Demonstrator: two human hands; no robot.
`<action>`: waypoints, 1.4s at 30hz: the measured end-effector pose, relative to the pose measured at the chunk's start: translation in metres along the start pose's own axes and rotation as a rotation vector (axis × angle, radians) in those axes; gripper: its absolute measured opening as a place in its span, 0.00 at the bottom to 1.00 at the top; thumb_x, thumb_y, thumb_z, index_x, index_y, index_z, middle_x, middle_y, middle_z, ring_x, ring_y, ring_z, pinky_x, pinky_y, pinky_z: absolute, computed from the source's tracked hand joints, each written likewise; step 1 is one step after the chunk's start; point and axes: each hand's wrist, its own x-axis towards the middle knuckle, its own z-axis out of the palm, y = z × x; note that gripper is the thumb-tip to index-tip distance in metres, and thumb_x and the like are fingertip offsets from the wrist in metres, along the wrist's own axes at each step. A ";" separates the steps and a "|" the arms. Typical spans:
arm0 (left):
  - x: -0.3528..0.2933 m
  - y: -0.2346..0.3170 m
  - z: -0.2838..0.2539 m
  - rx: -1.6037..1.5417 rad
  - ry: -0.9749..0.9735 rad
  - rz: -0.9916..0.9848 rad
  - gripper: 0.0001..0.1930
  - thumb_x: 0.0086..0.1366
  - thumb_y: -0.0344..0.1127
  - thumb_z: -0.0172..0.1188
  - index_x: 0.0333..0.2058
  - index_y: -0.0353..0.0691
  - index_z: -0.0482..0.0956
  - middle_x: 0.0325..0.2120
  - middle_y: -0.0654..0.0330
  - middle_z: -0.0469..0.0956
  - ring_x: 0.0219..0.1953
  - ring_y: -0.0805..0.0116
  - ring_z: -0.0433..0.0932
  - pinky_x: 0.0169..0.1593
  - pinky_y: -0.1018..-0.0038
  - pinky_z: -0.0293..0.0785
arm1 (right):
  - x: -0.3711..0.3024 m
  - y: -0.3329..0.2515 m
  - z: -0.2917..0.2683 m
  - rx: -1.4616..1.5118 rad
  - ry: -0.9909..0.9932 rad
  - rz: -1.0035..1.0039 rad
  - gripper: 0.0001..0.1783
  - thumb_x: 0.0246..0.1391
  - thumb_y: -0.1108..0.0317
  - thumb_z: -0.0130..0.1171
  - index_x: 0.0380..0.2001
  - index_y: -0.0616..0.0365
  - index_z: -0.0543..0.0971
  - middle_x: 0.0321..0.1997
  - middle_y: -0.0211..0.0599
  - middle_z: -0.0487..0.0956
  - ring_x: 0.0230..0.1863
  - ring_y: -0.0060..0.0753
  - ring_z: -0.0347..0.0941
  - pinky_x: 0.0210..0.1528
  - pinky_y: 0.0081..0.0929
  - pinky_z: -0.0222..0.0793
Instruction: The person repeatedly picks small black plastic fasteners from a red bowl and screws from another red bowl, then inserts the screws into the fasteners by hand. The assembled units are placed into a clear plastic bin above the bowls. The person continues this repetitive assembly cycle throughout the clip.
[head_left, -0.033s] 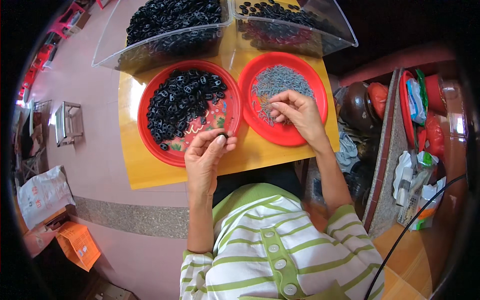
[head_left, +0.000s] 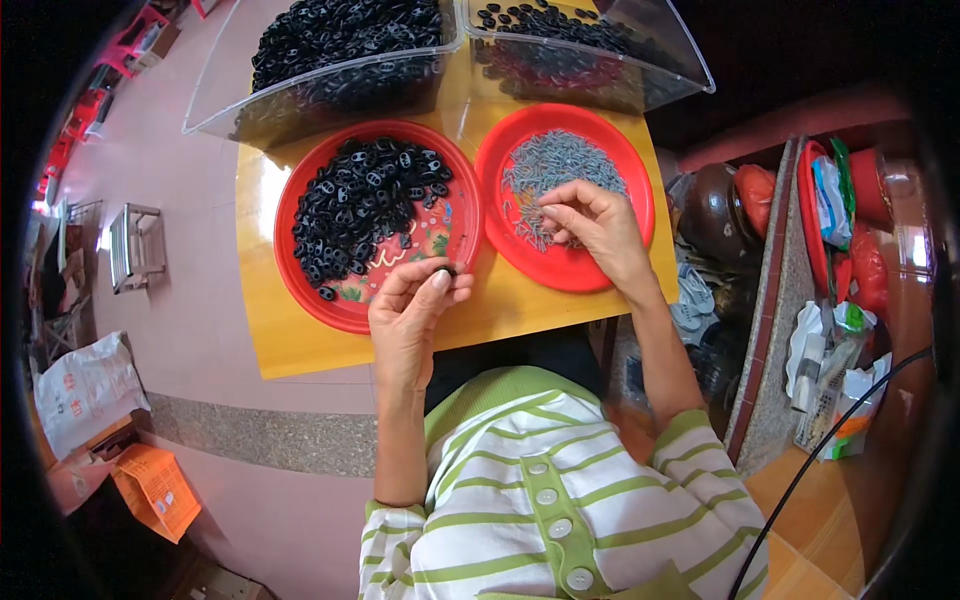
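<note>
Between the thumb and fingers of my left hand [head_left: 410,312] is a small black plastic piece [head_left: 446,268], mostly hidden by the fingertips. This hand is over the front edge of a round red tray [head_left: 284,255], where many black oval pieces with two holes [head_left: 365,195] lie heaped. My right hand [head_left: 602,230] hovers over a red plate [head_left: 645,210] holding a loose pile of small grey screws [head_left: 560,162]. Its thumb and forefinger are pinched together; whether a screw is between them is too small to tell.
Two clear plastic bins, one on the left [head_left: 345,75] and one on the right [head_left: 600,65], stand at the table's far side with more black pieces. The yellow tabletop [head_left: 300,350] ends just before my lap. A brown jar [head_left: 718,212] and bagged goods stand to the right.
</note>
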 end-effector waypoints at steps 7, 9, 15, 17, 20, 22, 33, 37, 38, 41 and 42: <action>0.000 -0.001 0.005 0.049 -0.013 0.002 0.08 0.61 0.25 0.57 0.40 0.31 0.76 0.33 0.55 0.79 0.33 0.70 0.79 0.40 0.77 0.77 | -0.002 -0.001 -0.007 -0.041 -0.030 0.003 0.07 0.57 0.70 0.55 0.38 0.59 0.77 0.28 0.26 0.77 0.26 0.13 0.71 0.28 0.11 0.67; 0.001 -0.003 0.008 0.063 -0.053 0.020 0.09 0.61 0.26 0.58 0.41 0.31 0.76 0.32 0.56 0.79 0.31 0.72 0.78 0.38 0.78 0.75 | -0.001 0.000 -0.006 -0.037 -0.030 0.009 0.08 0.58 0.69 0.55 0.38 0.59 0.77 0.28 0.25 0.76 0.26 0.12 0.71 0.29 0.09 0.66; 0.009 -0.011 0.025 0.183 -0.118 0.044 0.10 0.61 0.26 0.57 0.41 0.31 0.76 0.31 0.60 0.78 0.30 0.76 0.76 0.36 0.80 0.72 | -0.006 -0.004 -0.005 0.230 -0.056 0.037 0.08 0.57 0.68 0.56 0.37 0.60 0.77 0.30 0.27 0.76 0.29 0.12 0.70 0.29 0.10 0.67; 0.011 -0.013 0.031 0.206 -0.134 0.047 0.09 0.62 0.26 0.57 0.41 0.31 0.76 0.31 0.60 0.78 0.31 0.76 0.76 0.36 0.80 0.73 | -0.007 -0.006 -0.004 0.272 -0.062 0.076 0.07 0.57 0.68 0.56 0.37 0.60 0.77 0.32 0.28 0.77 0.30 0.13 0.70 0.30 0.11 0.68; 0.013 -0.015 0.039 0.214 -0.155 0.035 0.09 0.62 0.26 0.57 0.41 0.32 0.76 0.31 0.60 0.78 0.31 0.76 0.76 0.36 0.80 0.73 | -0.008 0.001 0.001 0.247 -0.091 0.015 0.07 0.57 0.68 0.56 0.36 0.59 0.75 0.32 0.29 0.76 0.30 0.14 0.71 0.29 0.12 0.69; 0.015 -0.016 0.041 0.235 -0.174 0.033 0.09 0.62 0.26 0.57 0.41 0.32 0.76 0.31 0.60 0.78 0.31 0.76 0.76 0.36 0.80 0.73 | -0.012 -0.006 0.005 0.390 -0.063 0.052 0.07 0.58 0.67 0.56 0.35 0.59 0.75 0.31 0.30 0.76 0.29 0.14 0.70 0.27 0.12 0.69; 0.016 -0.022 0.041 0.265 -0.192 0.066 0.09 0.62 0.26 0.58 0.41 0.33 0.77 0.31 0.61 0.78 0.31 0.75 0.77 0.36 0.80 0.73 | -0.019 0.009 0.004 0.324 -0.045 -0.026 0.06 0.58 0.68 0.55 0.37 0.57 0.75 0.31 0.29 0.75 0.27 0.13 0.69 0.26 0.12 0.69; 0.015 -0.023 0.041 0.268 -0.187 0.061 0.09 0.62 0.26 0.58 0.41 0.32 0.76 0.31 0.61 0.78 0.30 0.75 0.77 0.36 0.80 0.73 | -0.020 0.015 0.005 0.218 0.003 -0.035 0.08 0.58 0.68 0.54 0.39 0.59 0.75 0.33 0.31 0.76 0.30 0.14 0.71 0.28 0.12 0.70; 0.016 -0.023 0.041 0.265 -0.181 0.055 0.10 0.62 0.26 0.58 0.41 0.32 0.76 0.31 0.61 0.78 0.31 0.75 0.77 0.36 0.80 0.73 | -0.020 0.016 0.003 0.238 -0.002 0.000 0.09 0.59 0.68 0.54 0.40 0.60 0.75 0.34 0.31 0.77 0.31 0.15 0.71 0.29 0.13 0.70; 0.016 -0.024 0.040 0.263 -0.168 0.039 0.10 0.62 0.26 0.57 0.42 0.32 0.76 0.31 0.60 0.78 0.31 0.75 0.77 0.36 0.81 0.73 | -0.022 0.014 0.002 0.329 -0.042 -0.019 0.09 0.59 0.68 0.53 0.39 0.62 0.75 0.34 0.33 0.77 0.32 0.17 0.73 0.30 0.13 0.71; 0.016 -0.024 0.040 0.266 -0.164 0.034 0.10 0.62 0.26 0.57 0.42 0.31 0.76 0.31 0.60 0.78 0.31 0.75 0.77 0.36 0.80 0.73 | -0.022 0.013 0.002 0.336 -0.040 -0.012 0.09 0.59 0.68 0.53 0.39 0.62 0.75 0.34 0.33 0.77 0.32 0.17 0.73 0.30 0.13 0.71</action>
